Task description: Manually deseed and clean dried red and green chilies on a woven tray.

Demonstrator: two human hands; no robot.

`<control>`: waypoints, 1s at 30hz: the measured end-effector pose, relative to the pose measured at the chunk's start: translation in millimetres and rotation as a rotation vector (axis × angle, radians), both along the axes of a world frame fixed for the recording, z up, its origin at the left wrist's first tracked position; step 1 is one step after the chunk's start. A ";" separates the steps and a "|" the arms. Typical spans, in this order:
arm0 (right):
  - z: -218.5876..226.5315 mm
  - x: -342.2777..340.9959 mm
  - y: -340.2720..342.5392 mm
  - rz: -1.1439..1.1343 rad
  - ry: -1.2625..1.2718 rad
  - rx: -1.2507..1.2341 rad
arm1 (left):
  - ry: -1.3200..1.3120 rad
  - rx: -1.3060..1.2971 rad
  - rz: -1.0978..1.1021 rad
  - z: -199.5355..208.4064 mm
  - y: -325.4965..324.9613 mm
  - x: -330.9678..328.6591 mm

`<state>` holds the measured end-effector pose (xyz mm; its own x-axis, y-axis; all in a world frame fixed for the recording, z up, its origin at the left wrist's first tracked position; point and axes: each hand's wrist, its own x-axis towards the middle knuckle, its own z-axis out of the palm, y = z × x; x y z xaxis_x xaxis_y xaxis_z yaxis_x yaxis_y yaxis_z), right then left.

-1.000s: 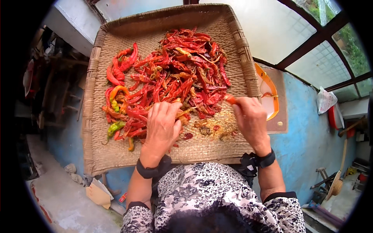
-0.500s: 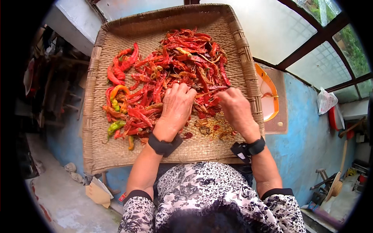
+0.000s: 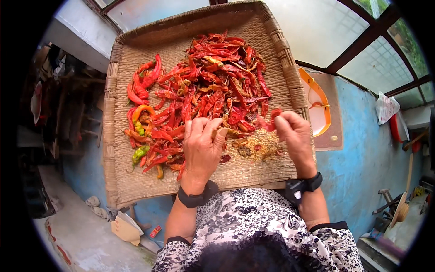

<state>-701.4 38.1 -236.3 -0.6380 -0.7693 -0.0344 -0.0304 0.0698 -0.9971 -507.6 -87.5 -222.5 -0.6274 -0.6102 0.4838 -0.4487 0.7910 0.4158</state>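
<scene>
A loose heap of red peppers (image 3: 217, 93), wrinkled and dried-looking, lies in the middle of a square woven tray (image 3: 292, 75) with a raised, bound rim. At the heap's lower right, above the tray, the right hand (image 3: 294, 136) has a red pepper (image 3: 275, 114) between thumb and fingers; its grip is closed to a pinch, and the piece's lower end is blurred. The left hand (image 3: 203, 145) lies palm down along the heap's near edge, fingers curled among the peppers and thumb set apart from them; its fingertips are partly hidden, so whether its grip has hold of anything cannot be told. Between the hands, pale yellow seeds (image 3: 260, 149) and brownish scraps are scattered over the weave, with a dark red piece (image 3: 225, 158) just beside the left hand. Along the heap's left side lie plumper, bright red peppers (image 3: 144, 84), then a curved orange pepper (image 3: 144, 109) and, nearer the person, a green pepper (image 3: 139, 155). Both wrists wear black bands (image 3: 192, 199), below which comes a floral-patterned top (image 3: 235, 208). Beyond the tray's right side, an orange-rimmed basin (image 3: 328, 117) rests on a brown mat (image 3: 334, 138) over blue floor (image 3: 358, 145), near large window panes (image 3: 312, 31).
</scene>
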 end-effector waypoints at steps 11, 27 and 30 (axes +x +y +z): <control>-9.9 -10.8 3.7 -0.165 -0.512 -0.277 | 0.610 1.240 -0.198 2.0 24.7 -20.5; 0.8 -21.5 10.9 -0.148 -0.432 -0.274 | 0.000 0.253 -0.145 -21.8 15.1 -14.4; -1.0 -48.1 10.9 -0.312 -0.957 -0.566 | -0.216 -0.023 -0.127 -30.6 11.8 -19.6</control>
